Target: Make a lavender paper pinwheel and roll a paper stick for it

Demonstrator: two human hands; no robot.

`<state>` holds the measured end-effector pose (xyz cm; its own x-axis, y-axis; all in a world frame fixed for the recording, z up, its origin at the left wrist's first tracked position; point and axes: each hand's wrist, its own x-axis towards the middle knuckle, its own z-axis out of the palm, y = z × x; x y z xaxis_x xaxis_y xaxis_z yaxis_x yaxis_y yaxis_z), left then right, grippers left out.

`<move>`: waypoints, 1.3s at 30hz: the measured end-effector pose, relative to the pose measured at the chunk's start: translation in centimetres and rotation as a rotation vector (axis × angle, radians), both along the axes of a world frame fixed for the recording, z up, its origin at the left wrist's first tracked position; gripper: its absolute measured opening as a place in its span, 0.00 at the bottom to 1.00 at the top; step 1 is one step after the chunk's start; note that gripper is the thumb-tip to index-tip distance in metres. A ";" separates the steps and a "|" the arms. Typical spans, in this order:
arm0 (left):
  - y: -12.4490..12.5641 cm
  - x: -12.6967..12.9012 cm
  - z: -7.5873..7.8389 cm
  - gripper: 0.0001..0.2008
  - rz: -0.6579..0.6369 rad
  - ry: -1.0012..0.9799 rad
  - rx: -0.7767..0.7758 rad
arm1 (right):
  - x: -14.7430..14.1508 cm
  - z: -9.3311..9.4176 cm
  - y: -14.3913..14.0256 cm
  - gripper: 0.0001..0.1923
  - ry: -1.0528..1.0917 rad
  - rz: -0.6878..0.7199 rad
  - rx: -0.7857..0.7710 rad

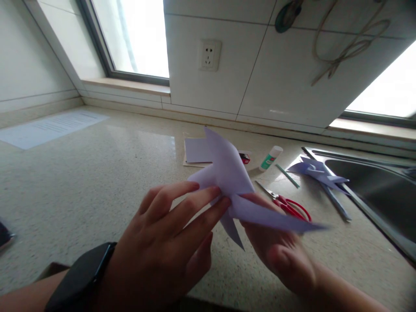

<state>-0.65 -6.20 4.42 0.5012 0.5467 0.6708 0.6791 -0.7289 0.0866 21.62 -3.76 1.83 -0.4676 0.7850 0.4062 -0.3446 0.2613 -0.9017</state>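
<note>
A light purple paper pinwheel [227, 167] is held up above the counter between my two hands, its pointed blades sticking out to the sides. The fingertips of my left hand [172, 229] press together on its centre; a black watch [82, 277] is on that wrist. My right hand [276, 247] grips the pinwheel from behind and below, with its fingers mostly hidden by the paper. Just past that hand lie scissors [287, 204] with red handles, partly covered by a blade of the pinwheel.
A glue stick [271, 158], a thin green strip [287, 175] and a small stack of purple paper [196, 150] lie behind. Another pinwheel [316, 171] on a stick rests by the steel sink [367, 186]. A printed sheet [55, 127] lies at the far left.
</note>
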 end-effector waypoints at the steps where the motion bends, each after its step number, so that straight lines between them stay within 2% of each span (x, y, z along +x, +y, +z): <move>1: 0.1 0.0 -0.1 0.23 0.006 0.021 0.014 | -0.1 -0.1 0.0 0.29 -0.014 -0.005 0.026; 3: 0.1 -0.1 -0.3 0.25 0.014 0.061 0.036 | -0.4 -0.1 0.1 0.31 -0.053 -0.044 -0.003; 7: 0.2 0.1 -0.6 0.25 0.016 0.099 0.068 | -1.5 0.4 0.4 0.18 -0.059 -0.219 -0.172; 10: 0.1 0.3 -0.7 0.23 0.010 0.113 0.071 | -1.8 0.3 0.7 0.11 -0.051 -0.271 -0.222; 17: 0.3 0.5 -1.1 0.22 -0.011 0.126 0.062 | -1.3 -0.8 1.3 0.08 -0.157 -0.427 -0.268; 20: 0.2 0.6 -1.4 0.21 -0.022 0.124 0.061 | -1.4 -0.8 1.6 0.10 -0.141 -0.501 -0.284; 25: 0.0 0.4 -1.3 0.19 -0.072 0.045 0.013 | -1.2 -0.9 2.2 0.12 -0.115 -0.530 -0.374; 28: 1.1 -0.2 -0.7 0.14 -0.014 -0.138 -0.099 | -1.0 -0.9 2.4 0.11 -0.120 -0.538 -0.420; 30: 2.2 -0.6 -0.4 0.10 0.076 -0.270 -0.274 | -1.0 -0.8 2.5 0.10 -0.137 -0.526 -0.411; 31: 2.7 -0.7 -0.3 0.12 0.101 -0.333 -0.410 | -1.1 -0.7 2.5 0.10 -0.151 -0.519 -0.400; 34: 3.8 -0.7 -0.3 0.16 0.058 -0.455 -0.774 | -1.2 -0.5 2.5 0.10 -0.203 -0.491 -0.381; 39: 3.8 0.3 -0.7 0.18 -0.023 -0.561 -0.984 | -1.4 -0.6 2.5 0.11 -0.234 -0.459 -0.390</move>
